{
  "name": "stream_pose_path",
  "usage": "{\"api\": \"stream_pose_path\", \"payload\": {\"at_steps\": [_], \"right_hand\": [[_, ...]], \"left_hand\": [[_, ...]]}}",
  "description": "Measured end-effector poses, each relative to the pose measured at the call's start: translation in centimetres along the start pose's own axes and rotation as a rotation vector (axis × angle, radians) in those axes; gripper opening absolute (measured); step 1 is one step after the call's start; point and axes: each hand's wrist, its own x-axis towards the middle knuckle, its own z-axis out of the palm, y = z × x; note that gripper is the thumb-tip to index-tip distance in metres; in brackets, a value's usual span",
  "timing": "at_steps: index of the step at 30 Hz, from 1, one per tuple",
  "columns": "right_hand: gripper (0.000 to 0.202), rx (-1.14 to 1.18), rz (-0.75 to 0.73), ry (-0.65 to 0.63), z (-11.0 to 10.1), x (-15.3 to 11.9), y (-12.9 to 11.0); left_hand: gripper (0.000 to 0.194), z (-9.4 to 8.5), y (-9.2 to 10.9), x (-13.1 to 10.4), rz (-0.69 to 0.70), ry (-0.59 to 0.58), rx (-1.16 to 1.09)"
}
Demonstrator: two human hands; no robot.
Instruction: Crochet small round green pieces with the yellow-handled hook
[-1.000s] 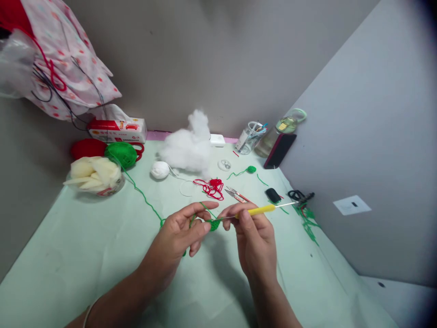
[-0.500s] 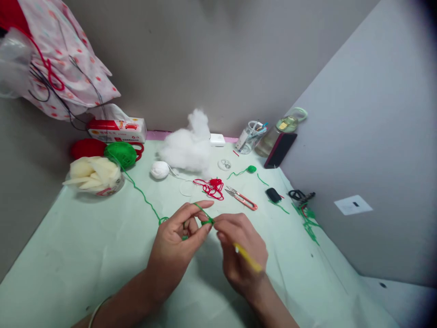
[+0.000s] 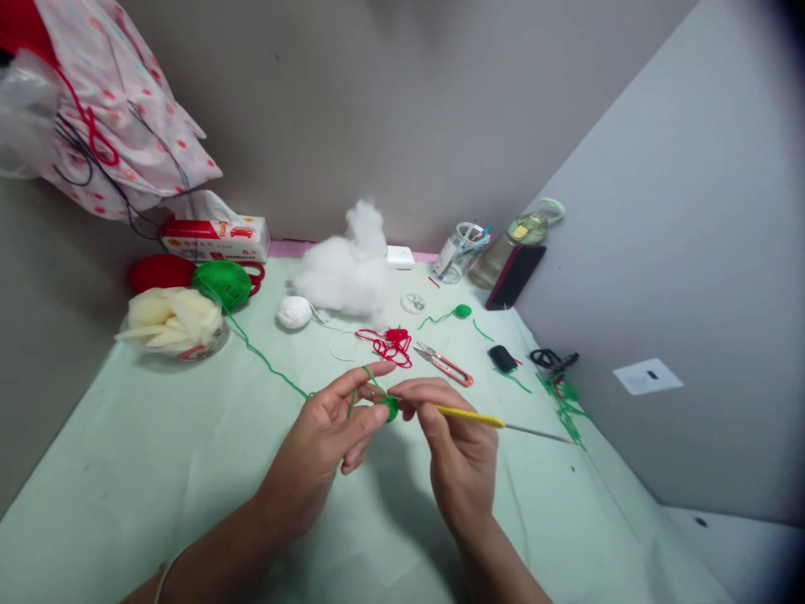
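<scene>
My left hand (image 3: 336,426) pinches green piece (image 3: 391,408) between thumb and fingers, index raised with yarn (image 3: 375,382) over it. Right hand (image 3: 462,445): fingers clamped on yellow hook (image 3: 471,415), near tip by piece; can't tell if inserted. I have piece held above table (image 3: 189,470), between hands, nearer me than snips (image 3: 449,367) and red tangle (image 3: 396,339).

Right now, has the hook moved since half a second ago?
Yes. The hook swung forward and right; its yellow end is now nearer the snips.
</scene>
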Motion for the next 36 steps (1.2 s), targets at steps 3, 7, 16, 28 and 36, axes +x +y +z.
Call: {"api": "stream_pose_path", "payload": {"at_steps": [3,7,16,28,36], "right_hand": [[0.021,-0.032,-0.033,-0.025,0.0,-0.3,-0.2],[0.019,0.191,0.086,0.017,-0.5,0.2,-0.1],[0.019,0.247,0.188,-0.004,-0.2,0.7,0.0],[0.036,-0.28,-0.188,0.034,-0.2,-0.9,0.4],[0.036,-0.314,-0.224,0.013,0.3,-0.7,0.1]], "left_hand": [[0.052,0.0,0.0,-0.1,0.003,-0.03,-0.011],[0.051,-0.3,0.7,0.0,-0.126,-0.109,-0.126],[0.046,-0.2,0.1,-0.1,-0.045,-0.049,-0.028],[0.043,0.4,0.0,0.1,-0.134,0.008,-0.208],[0.05,0.5,-0.2,-0.1,-0.089,0.028,-0.183]]}}
